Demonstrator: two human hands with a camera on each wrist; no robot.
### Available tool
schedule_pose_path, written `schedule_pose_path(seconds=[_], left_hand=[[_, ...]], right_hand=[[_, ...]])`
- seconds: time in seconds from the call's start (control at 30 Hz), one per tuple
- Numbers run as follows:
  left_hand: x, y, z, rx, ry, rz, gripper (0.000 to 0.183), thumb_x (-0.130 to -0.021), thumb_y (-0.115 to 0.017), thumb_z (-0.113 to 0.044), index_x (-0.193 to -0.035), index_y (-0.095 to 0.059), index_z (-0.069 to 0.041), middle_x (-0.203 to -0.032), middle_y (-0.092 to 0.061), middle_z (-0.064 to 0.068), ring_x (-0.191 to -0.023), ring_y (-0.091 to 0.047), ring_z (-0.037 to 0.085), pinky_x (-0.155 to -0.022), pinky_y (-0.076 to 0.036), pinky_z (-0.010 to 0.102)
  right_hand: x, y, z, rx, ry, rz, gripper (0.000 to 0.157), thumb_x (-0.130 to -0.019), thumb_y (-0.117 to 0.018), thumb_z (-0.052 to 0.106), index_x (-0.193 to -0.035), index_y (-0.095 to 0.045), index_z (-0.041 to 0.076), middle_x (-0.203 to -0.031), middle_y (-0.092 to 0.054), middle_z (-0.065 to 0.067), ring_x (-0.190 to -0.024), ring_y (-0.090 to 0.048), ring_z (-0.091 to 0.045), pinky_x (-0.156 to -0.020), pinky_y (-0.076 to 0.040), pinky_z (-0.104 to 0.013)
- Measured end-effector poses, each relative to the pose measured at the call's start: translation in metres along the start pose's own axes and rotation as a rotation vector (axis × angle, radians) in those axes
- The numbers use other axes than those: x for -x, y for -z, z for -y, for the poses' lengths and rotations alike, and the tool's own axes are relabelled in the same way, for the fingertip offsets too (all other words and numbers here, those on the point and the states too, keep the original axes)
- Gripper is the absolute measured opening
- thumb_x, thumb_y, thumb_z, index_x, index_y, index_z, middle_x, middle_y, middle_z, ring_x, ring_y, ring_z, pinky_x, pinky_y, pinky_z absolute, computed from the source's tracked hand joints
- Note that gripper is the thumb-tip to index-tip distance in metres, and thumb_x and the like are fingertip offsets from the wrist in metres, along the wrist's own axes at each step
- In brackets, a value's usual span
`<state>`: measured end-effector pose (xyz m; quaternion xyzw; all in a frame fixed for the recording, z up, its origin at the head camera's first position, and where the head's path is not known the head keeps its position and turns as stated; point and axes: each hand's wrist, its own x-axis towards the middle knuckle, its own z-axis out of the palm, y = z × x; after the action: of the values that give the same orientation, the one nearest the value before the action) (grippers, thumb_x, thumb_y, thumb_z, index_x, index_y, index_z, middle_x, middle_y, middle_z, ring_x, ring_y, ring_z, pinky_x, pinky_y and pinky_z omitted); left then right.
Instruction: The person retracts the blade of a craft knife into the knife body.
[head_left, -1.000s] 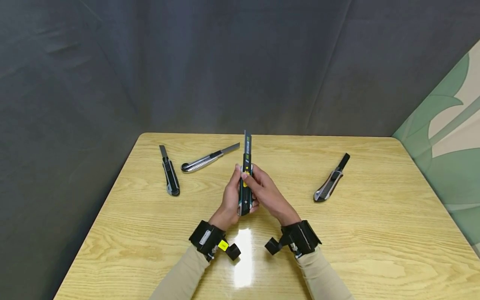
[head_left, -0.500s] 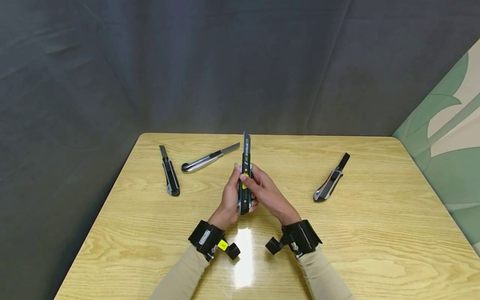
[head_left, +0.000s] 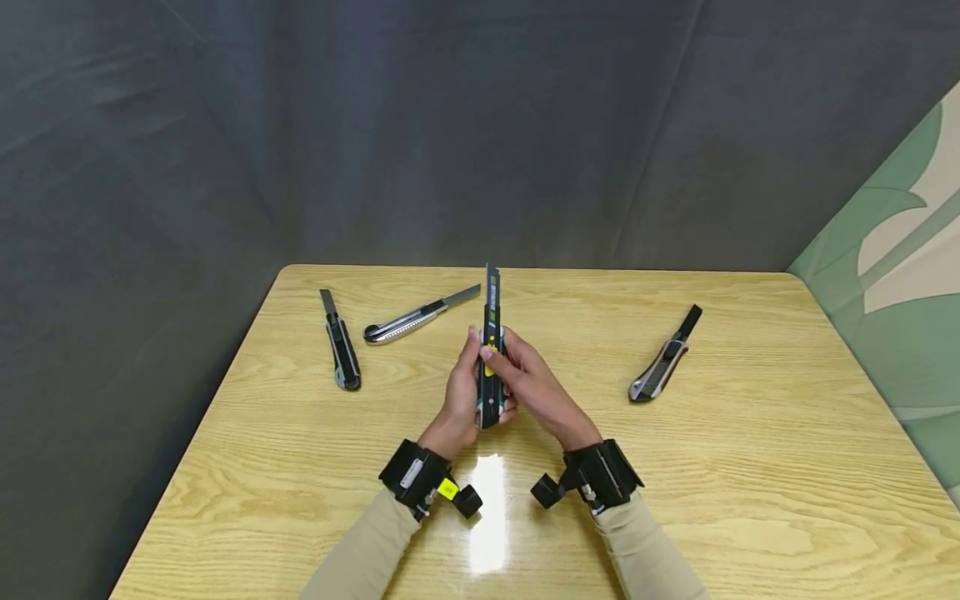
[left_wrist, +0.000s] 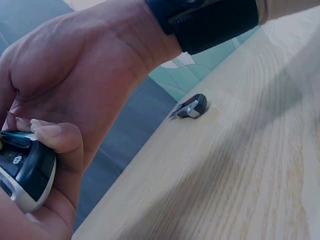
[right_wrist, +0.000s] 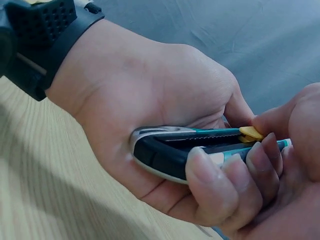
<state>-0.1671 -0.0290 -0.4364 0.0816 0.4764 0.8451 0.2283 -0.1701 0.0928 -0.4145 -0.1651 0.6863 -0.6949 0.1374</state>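
Note:
A snap-off utility knife (head_left: pixel 491 396), black with teal and white edges, stands between both hands with its long blade (head_left: pixel 492 287) pointing away from the body. My left hand (head_left: pixel 457 396) grips the handle from the left and underneath. In the right wrist view the handle (right_wrist: pixel 165 157) lies in the left palm, and the left fingers (right_wrist: pixel 212 182) curl round it. From the right, my right hand (head_left: pixel 543 392) holds the knife's upper part, its thumb on the yellow slider (right_wrist: pixel 250 133). The right fingers are mostly hidden. The handle's butt end (left_wrist: pixel 40 172) shows in the left wrist view.
On the wooden table (head_left: pixel 750 467) lie a black and grey utility knife (head_left: pixel 342 350) at left, a silver one (head_left: pixel 405 325) near the middle back, and another (head_left: pixel 660 367) at right. All three have blades or dark tips extended. A dark curtain (head_left: pixel 450 133) hangs behind.
The held knife has shifted very slightly left at its blade tip since a second ago. Both hands keep the same hold, and the other knives lie where they were.

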Motion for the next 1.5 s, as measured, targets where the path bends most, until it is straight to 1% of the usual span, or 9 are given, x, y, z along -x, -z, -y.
schedule_pose_path(seconds=[0.17,0.27,0.47,0.53,0.67,0.77,1.0,1.3,1.5], left_hand=[[-0.0006,0.0004,0.0013,-0.024,-0.015,-0.017,0.062,-0.093,-0.020,-0.069,-0.083,-0.048,-0.014,-0.057,-0.048,0.001,-0.042,-0.040,0.018,-0.036,-0.037,0.026],[-0.0008,0.0000,0.0010,-0.036,-0.015,-0.025,0.062,-0.093,-0.020,-0.069,-0.084,-0.048,-0.015,-0.058,-0.048,0.001,-0.043,-0.041,0.018,-0.037,-0.038,0.026],[0.0000,-0.0010,0.0020,-0.026,-0.010,-0.032,0.061,-0.093,-0.020,-0.069,-0.089,-0.047,-0.015,-0.059,-0.048,0.001,-0.043,-0.041,0.018,-0.036,-0.039,0.025],[0.0001,-0.0011,0.0021,-0.033,-0.016,-0.039,0.061,-0.093,-0.019,-0.069,-0.091,-0.047,-0.015,-0.060,-0.049,0.001,-0.044,-0.042,0.018,-0.036,-0.039,0.025],[-0.0005,-0.0010,0.0023,-0.050,-0.011,-0.044,0.063,-0.092,-0.019,-0.070,-0.088,-0.047,-0.014,-0.059,-0.050,0.000,-0.043,-0.042,0.017,-0.037,-0.039,0.026],[-0.0011,-0.0009,0.0031,-0.059,-0.005,-0.044,0.065,-0.092,-0.018,-0.070,-0.085,-0.048,-0.013,-0.058,-0.050,0.000,-0.042,-0.042,0.018,-0.037,-0.039,0.026],[-0.0016,-0.0008,0.0048,-0.080,-0.010,-0.029,0.067,-0.093,-0.016,-0.070,-0.087,-0.049,-0.012,-0.062,-0.049,0.000,-0.044,-0.042,0.018,-0.037,-0.040,0.026],[-0.0017,-0.0020,0.0064,-0.049,-0.011,-0.033,0.065,-0.093,-0.018,-0.069,-0.082,-0.048,-0.013,-0.061,-0.048,0.001,-0.043,-0.041,0.017,-0.036,-0.039,0.025],[-0.0011,-0.0008,0.0051,-0.039,-0.001,-0.064,0.061,-0.093,-0.020,-0.069,-0.086,-0.048,-0.015,-0.059,-0.048,-0.001,-0.044,-0.041,0.017,-0.037,-0.037,0.026]], right_hand=[[-0.0008,0.0005,-0.0014,0.015,-0.001,-0.026,0.030,-0.099,-0.047,0.032,-0.115,-0.049,0.006,-0.094,-0.055,-0.011,-0.085,-0.050,-0.026,-0.074,-0.042,-0.035],[-0.0010,0.0009,-0.0018,0.028,-0.006,-0.040,0.031,-0.099,-0.047,0.034,-0.115,-0.050,0.007,-0.096,-0.055,-0.011,-0.086,-0.050,-0.027,-0.075,-0.043,-0.036],[-0.0003,-0.0001,-0.0027,0.016,-0.010,-0.046,0.035,-0.099,-0.045,0.038,-0.119,-0.052,0.010,-0.105,-0.058,-0.013,-0.090,-0.052,-0.028,-0.079,-0.044,-0.037],[-0.0001,-0.0006,-0.0029,0.017,-0.005,-0.049,0.037,-0.099,-0.044,0.040,-0.120,-0.052,0.011,-0.107,-0.058,-0.013,-0.090,-0.052,-0.028,-0.079,-0.044,-0.038],[-0.0001,-0.0019,-0.0030,0.019,0.010,-0.067,0.038,-0.100,-0.042,0.041,-0.119,-0.053,0.010,-0.106,-0.058,-0.014,-0.090,-0.052,-0.028,-0.080,-0.044,-0.039],[-0.0002,-0.0024,-0.0032,0.009,0.015,-0.080,0.037,-0.100,-0.041,0.039,-0.118,-0.054,0.009,-0.107,-0.059,-0.014,-0.090,-0.054,-0.028,-0.081,-0.044,-0.039],[0.0004,-0.0021,-0.0027,-0.012,0.016,-0.076,0.033,-0.101,-0.041,0.034,-0.118,-0.054,0.008,-0.106,-0.062,-0.014,-0.088,-0.057,-0.029,-0.079,-0.046,-0.038],[0.0011,-0.0009,-0.0023,-0.015,0.007,-0.056,0.032,-0.101,-0.040,0.031,-0.119,-0.051,0.007,-0.103,-0.059,-0.011,-0.087,-0.055,-0.029,-0.078,-0.045,-0.036],[0.0006,-0.0018,-0.0031,-0.003,0.010,-0.039,0.029,-0.101,-0.041,0.027,-0.121,-0.050,0.008,-0.107,-0.057,-0.013,-0.090,-0.053,-0.029,-0.079,-0.045,-0.036]])
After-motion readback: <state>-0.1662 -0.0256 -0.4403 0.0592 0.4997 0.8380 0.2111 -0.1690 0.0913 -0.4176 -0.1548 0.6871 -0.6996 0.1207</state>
